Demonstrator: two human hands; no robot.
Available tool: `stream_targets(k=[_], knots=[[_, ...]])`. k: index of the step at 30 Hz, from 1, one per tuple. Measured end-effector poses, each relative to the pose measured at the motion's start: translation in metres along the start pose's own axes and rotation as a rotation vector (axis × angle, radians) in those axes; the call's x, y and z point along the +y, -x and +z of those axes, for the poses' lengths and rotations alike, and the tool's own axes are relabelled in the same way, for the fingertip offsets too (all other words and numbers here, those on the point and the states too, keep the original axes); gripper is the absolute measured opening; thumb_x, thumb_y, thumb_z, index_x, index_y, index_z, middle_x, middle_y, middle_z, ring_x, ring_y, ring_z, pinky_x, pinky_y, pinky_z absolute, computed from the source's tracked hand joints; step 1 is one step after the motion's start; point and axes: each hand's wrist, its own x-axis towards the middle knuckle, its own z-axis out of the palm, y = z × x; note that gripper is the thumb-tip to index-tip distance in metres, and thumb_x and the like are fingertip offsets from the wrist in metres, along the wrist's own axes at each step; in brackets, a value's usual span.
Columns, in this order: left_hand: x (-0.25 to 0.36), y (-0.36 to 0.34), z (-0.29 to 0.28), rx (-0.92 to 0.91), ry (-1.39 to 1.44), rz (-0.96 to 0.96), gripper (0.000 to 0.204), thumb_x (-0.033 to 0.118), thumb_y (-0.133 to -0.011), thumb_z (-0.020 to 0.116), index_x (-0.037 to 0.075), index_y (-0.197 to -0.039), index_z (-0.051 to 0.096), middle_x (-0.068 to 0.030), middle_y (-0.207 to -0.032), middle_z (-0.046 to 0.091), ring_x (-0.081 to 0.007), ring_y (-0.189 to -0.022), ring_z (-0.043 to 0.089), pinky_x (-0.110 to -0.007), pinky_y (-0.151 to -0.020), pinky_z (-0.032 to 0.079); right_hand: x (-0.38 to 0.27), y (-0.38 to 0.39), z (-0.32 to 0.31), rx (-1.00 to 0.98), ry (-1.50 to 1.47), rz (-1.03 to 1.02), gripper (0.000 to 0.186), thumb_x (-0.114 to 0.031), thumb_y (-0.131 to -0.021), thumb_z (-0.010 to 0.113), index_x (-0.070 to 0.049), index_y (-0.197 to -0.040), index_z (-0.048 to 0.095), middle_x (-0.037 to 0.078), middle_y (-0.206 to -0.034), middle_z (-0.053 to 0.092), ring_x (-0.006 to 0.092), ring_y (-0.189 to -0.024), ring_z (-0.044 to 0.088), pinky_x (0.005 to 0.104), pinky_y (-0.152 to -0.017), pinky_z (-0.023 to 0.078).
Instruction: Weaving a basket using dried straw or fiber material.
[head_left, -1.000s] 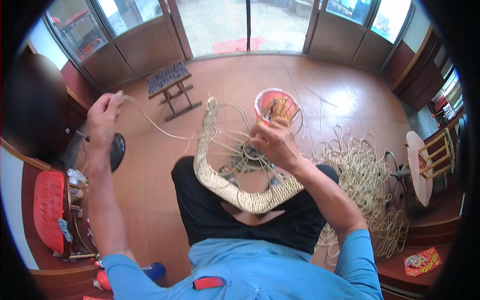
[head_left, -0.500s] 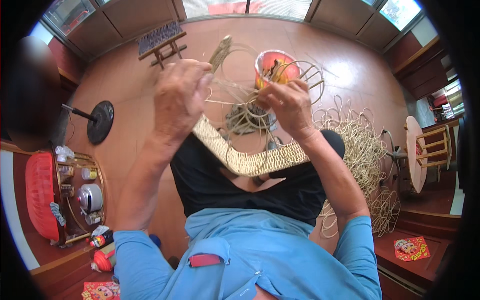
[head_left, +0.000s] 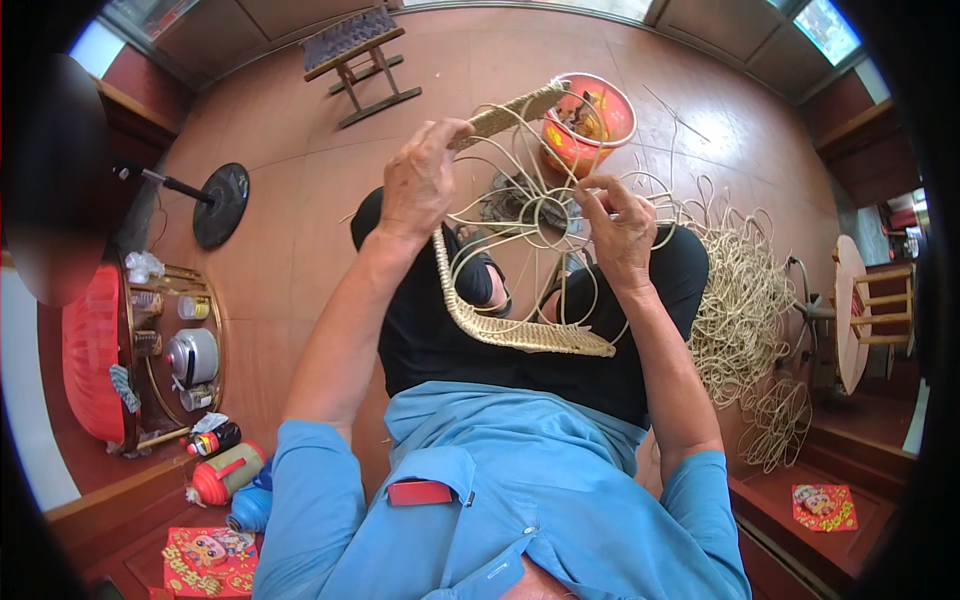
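Observation:
A half-woven straw piece (head_left: 520, 330) on a round cane frame stands over my lap, its woven band curving from the top down to the bottom right. My left hand (head_left: 420, 185) grips the woven rim near the top. My right hand (head_left: 615, 225) pinches the thin cane spokes beside the frame's small central ring (head_left: 548, 212). Both forearms rise from my blue shirt.
A red bucket (head_left: 590, 120) stands on the brown floor beyond the frame. Loose coils of straw cord (head_left: 740, 300) lie to the right, near a round wooden table (head_left: 850, 310). A low stool (head_left: 355, 50) is far ahead. A fan base (head_left: 220, 205) and a tea tray (head_left: 175, 350) are on the left.
My left hand swung in from far out on the left to the woven rim. The frame has turned more upright, and my right hand has shifted lower toward its centre.

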Motion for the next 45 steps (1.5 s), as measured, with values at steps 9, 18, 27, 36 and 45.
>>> stream_targets(k=[9,18,27,36,45], knots=[[0.001,0.012,0.029,0.109,0.075,0.039,0.042,-0.007,-0.093,0.056,0.008,-0.131,0.067,-0.0151,-0.127,0.069,-0.0377,-0.124,0.066,-0.047,-0.107,0.053,-0.003,0.004,-0.012,0.083,0.254,-0.195,0.009,-0.027,-0.099,0.075,-0.019,-0.102,0.076,0.005,-0.077,0.071,0.0259,-0.080,0.072,0.0420,-0.088,0.046],[0.026,0.030,0.050,0.052,-0.133,0.283,0.032,0.008,-0.087,0.065,0.006,-0.119,0.070,-0.0152,-0.125,0.069,-0.0340,-0.116,0.065,-0.047,-0.104,0.053,-0.002,-0.007,-0.011,-0.042,0.467,-0.219,0.019,-0.019,-0.094,0.075,-0.016,-0.113,0.076,0.014,-0.090,0.078,0.0358,-0.086,0.074,0.0487,-0.086,0.050],[0.028,0.065,0.086,0.110,-0.065,0.353,0.027,0.010,-0.083,0.069,0.006,-0.109,0.069,-0.0135,-0.107,0.066,-0.0345,-0.111,0.064,-0.047,-0.102,0.052,0.006,0.000,-0.018,-0.244,0.465,-0.120,0.025,-0.011,-0.092,0.065,-0.016,-0.117,0.066,0.012,-0.085,0.070,0.0347,-0.093,0.070,0.0498,-0.091,0.045],[0.065,0.067,0.114,0.073,-0.257,0.205,0.020,0.017,-0.088,0.065,0.005,-0.104,0.066,-0.0113,-0.100,0.060,-0.0291,-0.100,0.059,-0.043,-0.091,0.049,-0.005,-0.011,-0.008,-0.272,0.476,-0.126,0.026,-0.007,-0.090,0.063,-0.016,-0.114,0.065,0.018,-0.083,0.072,0.0397,-0.089,0.072,0.0527,-0.089,0.046],[0.074,0.065,0.140,0.086,-0.348,0.120,0.014,0.014,-0.090,0.062,0.008,-0.102,0.069,-0.0088,-0.098,0.060,-0.0261,-0.100,0.058,-0.041,-0.093,0.044,-0.010,-0.020,-0.014,-0.350,0.498,-0.049,0.024,-0.010,-0.091,0.064,-0.014,-0.115,0.065,0.020,-0.083,0.074,0.0425,-0.088,0.073,0.0549,-0.086,0.048]])
